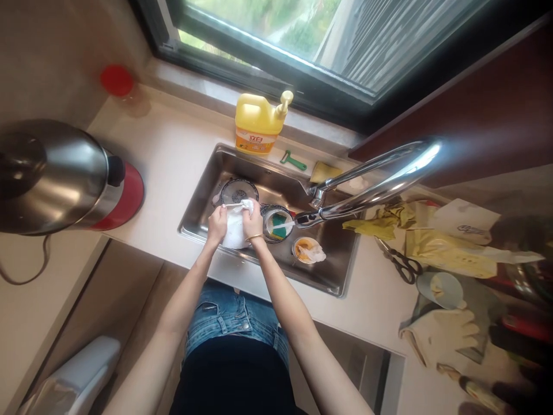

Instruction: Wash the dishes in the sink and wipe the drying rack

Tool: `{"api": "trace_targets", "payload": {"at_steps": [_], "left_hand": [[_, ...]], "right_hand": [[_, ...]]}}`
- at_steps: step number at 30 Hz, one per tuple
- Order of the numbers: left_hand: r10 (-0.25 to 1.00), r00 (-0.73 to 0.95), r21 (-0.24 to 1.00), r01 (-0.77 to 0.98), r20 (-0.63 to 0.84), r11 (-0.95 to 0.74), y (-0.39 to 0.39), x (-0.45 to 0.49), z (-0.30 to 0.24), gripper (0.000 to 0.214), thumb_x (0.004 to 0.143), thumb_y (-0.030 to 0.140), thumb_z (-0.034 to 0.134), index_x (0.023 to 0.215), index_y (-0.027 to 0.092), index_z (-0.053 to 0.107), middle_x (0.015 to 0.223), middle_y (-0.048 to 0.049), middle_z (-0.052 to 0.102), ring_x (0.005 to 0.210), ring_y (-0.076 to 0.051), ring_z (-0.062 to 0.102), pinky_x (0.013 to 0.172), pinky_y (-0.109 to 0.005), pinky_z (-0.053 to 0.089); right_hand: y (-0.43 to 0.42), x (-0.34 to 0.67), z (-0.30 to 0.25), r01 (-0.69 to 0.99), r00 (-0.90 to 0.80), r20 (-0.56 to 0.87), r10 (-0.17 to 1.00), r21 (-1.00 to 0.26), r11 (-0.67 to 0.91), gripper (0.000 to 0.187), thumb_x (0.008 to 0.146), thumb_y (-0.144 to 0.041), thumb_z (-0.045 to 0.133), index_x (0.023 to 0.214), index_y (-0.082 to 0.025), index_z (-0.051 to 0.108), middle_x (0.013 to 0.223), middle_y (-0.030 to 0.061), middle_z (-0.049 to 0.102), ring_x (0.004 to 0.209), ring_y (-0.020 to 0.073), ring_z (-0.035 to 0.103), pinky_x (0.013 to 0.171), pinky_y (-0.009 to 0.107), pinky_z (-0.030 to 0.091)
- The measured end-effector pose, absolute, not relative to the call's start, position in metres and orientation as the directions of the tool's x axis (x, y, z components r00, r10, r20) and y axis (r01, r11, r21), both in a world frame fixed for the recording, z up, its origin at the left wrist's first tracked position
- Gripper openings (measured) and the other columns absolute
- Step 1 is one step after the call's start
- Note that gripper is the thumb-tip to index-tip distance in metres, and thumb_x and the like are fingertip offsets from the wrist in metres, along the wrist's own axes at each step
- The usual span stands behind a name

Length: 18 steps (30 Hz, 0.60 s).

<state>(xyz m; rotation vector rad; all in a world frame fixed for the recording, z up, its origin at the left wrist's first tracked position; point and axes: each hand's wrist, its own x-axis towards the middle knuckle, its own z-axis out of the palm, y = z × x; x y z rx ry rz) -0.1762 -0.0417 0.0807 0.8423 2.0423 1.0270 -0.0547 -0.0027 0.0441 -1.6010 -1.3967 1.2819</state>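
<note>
Pinching a thin pale stick (233, 204), frame centre | left hand (217, 225) fingers clamped on its left end | right hand (253, 222) fingers gripping white cloth (235, 230) at its right end | sink (334, 256) beneath | yellow bottle (257, 124), upper centre

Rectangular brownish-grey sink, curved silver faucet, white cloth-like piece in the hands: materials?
Sink: likely stainless steel, satin; soft metallic sheen. Faucet: probably chromed metal, polished; sharp highlights. White cloth-like piece: matte, fabric or paper; bunched, texture too small to tell.
</note>
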Motion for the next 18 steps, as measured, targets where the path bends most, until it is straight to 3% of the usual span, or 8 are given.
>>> {"api": "trace_targets", "payload": {"at_steps": [2,5,8,11,13,15,18], "left_hand": [[0.76,-0.577,0.843,0.215,-0.299,0.494,-0.039,-0.179,0.077,0.037,0.097,0.042,0.045,0.069,0.021,0.059,0.07,-0.0069,0.065,0.082,-0.026,0.062,0.079,-0.032,0.043],[0.76,-0.574,0.839,0.215,-0.305,0.499,-0.037,-0.177,0.075,0.036,0.095,0.042,0.048,0.07,0.02,0.06,0.074,-0.0068,0.067,0.087,-0.025,0.064,0.082,-0.032,0.045],[0.815,-0.478,0.916,0.051,-0.328,0.399,-0.036,-0.164,0.077,0.032,0.094,0.044,0.052,0.089,0.018,0.07,0.097,-0.0089,0.073,0.107,-0.025,0.063,0.093,-0.031,0.045],[0.844,-0.342,0.897,-0.313,-0.413,0.312,-0.036,-0.149,0.078,0.043,0.097,0.048,0.046,0.123,0.02,0.065,0.118,-0.0079,0.07,0.119,-0.02,0.061,0.1,-0.03,0.045],[0.826,-0.298,0.826,-0.471,-0.479,0.309,-0.035,-0.144,0.077,0.049,0.099,0.05,0.04,0.135,0.022,0.057,0.116,-0.007,0.071,0.117,-0.018,0.062,0.099,-0.029,0.047],[0.809,-0.264,0.768,-0.556,-0.525,0.317,-0.033,-0.145,0.076,0.056,0.099,0.056,0.038,0.14,0.022,0.053,0.109,-0.0076,0.072,0.11,-0.019,0.066,0.095,-0.031,0.051],[0.82,-0.169,0.697,-0.635,-0.546,0.333,-0.029,-0.153,0.079,0.068,0.094,0.067,0.037,0.143,0.022,0.049,0.1,-0.0096,0.073,0.096,-0.023,0.07,0.084,-0.037,0.056]], "right_hand": [[-0.006,-0.049,0.047,0.443,0.059,-0.101,0.993,-0.889,-0.117,0.034,0.087,-0.022,0.043,0.117,-0.019,0.059,0.11,0.0121,0.065,0.105,0.0263,0.059,0.092,0.037,0.047],[-0.01,-0.051,0.048,0.529,0.046,-0.016,0.999,-0.848,-0.037,0.029,0.085,-0.018,0.043,0.105,-0.018,0.065,0.11,0.015,0.062,0.107,0.0262,0.058,0.098,0.037,0.046],[-0.013,-0.062,0.046,0.501,-0.084,-0.116,0.99,-0.863,-0.059,0.022,0.082,-0.02,0.052,0.094,-0.016,0.069,0.103,0.0137,0.064,0.103,0.0256,0.06,0.099,0.038,0.047],[-0.019,-0.072,0.046,0.387,-0.258,-0.13,0.957,-0.922,-0.021,0.033,0.086,-0.019,0.048,0.111,-0.016,0.069,0.12,0.0125,0.064,0.12,0.0227,0.055,0.107,0.035,0.044],[-0.025,-0.073,0.049,0.317,-0.402,-0.073,0.913,-0.946,0.064,0.042,0.09,-0.015,0.039,0.123,-0.018,0.066,0.134,0.01,0.059,0.13,0.0181,0.05,0.111,0.031,0.04],[-0.033,-0.067,0.053,0.323,-0.539,-0.035,0.842,-0.931,0.168,0.044,0.092,-0.013,0.034,0.123,-0.019,0.066,0.137,0.0087,0.059,0.133,0.0171,0.048,0.113,0.031,0.039],[-0.046,-0.049,0.06,0.446,-0.65,-0.038,0.759,-0.828,0.34,0.04,0.092,-0.015,0.041,0.12,-0.02,0.068,0.136,0.0084,0.063,0.14,0.0246,0.042,0.117,0.047,0.033]]}}
